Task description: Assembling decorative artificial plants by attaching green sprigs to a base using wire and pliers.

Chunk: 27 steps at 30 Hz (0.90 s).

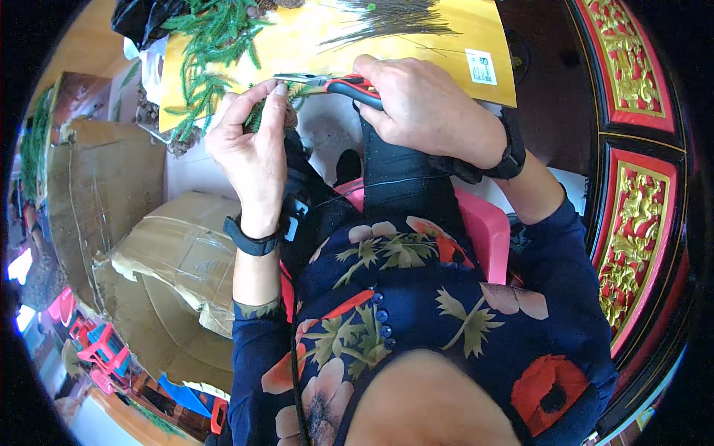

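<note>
In my right hand (431,108) is a pair of pliers (352,91) with red and black handles, its metal jaws pointing left. The jaw tips reach the pinched thumb and forefinger of my left hand (249,145). A green artificial pine sprig (299,91) shows beside and behind those fingers, and the left hand is closed on it. A brown pine cone (288,119) hangs just below, partly hidden by the hand. Whatever lies between the plier jaws is too small to make out.
The yellow tabletop (297,56) ahead carries green pine sprigs (216,33) at the left and a heap of thin dark wires (387,18). A torn cardboard box (111,201) stands at my left. Carved red and gold panels (636,230) line the right. I sit on a pink chair (483,230).
</note>
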### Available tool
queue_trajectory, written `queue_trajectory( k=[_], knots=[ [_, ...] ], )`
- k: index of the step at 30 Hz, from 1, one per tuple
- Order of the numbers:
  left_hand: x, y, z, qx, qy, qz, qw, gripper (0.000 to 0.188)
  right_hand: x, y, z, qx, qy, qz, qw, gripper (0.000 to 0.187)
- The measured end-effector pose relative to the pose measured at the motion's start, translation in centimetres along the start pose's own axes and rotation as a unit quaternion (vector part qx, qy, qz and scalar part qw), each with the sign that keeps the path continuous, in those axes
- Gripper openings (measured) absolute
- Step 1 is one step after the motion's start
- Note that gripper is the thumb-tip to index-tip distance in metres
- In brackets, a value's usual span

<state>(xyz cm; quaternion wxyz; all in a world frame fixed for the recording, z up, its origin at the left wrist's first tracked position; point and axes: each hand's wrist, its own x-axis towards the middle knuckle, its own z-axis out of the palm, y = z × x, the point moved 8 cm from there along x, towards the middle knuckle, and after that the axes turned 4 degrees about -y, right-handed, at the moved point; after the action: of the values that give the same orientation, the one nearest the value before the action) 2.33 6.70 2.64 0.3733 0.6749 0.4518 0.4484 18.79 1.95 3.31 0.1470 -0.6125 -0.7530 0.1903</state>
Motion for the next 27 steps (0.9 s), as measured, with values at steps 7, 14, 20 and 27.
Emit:
queue_trajectory(
  k=[7,14,20,27],
  knots=[
    [-0.8,4.2,1.1,0.423,0.022,0.202,0.883,0.009,0.0,0.2,0.3,0.021,0.001,0.003,1.0,0.023],
    [0.3,0.0,0.2,-0.013,0.001,0.041,0.999,0.009,0.2,0.2,0.0,0.051,0.016,-0.009,0.999,0.02],
    [0.1,-2.6,0.4,-0.195,0.001,-0.09,0.977,0.012,-0.2,0.5,-0.5,0.019,0.021,0.035,0.999,0.023],
    [0.2,-2.6,0.3,-0.19,0.01,-0.087,0.978,0.013,-0.4,-0.1,-0.1,0.027,0.013,0.038,0.999,0.024]
  ],
)
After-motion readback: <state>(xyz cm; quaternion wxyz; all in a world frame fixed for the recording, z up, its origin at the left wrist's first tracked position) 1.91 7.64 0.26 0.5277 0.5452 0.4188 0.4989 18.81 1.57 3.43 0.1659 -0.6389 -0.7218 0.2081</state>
